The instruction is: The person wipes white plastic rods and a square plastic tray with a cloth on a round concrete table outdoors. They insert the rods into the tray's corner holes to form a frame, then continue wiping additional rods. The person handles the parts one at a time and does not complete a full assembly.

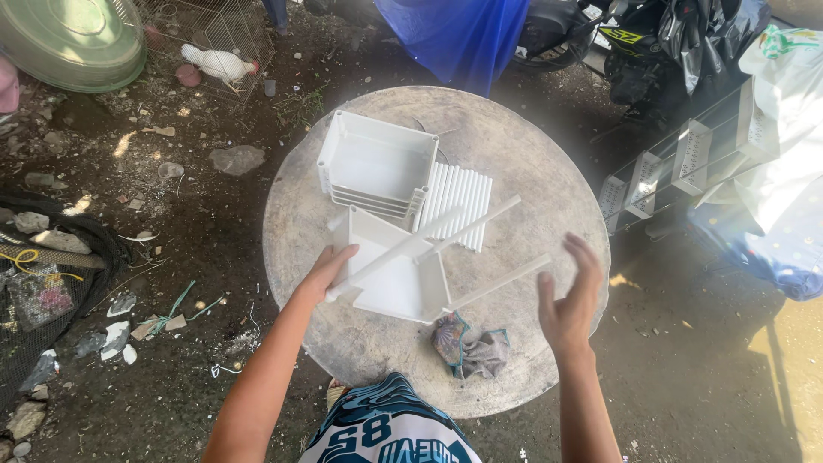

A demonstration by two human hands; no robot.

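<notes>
Left hand (324, 273) fingers gripping white tray (399, 279) edge, right hand (570, 300) fingers spread, empty, over table (549, 180) rim

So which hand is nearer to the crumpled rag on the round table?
Right. The right hand hangs open just up and to the right of the crumpled rag, apart from it. The left hand is farther off at the table's left, on the white tray and tubes.

White square tray (399, 287) flat on round stone table (514, 360), thin white rods (403, 249) slanting across it
</notes>
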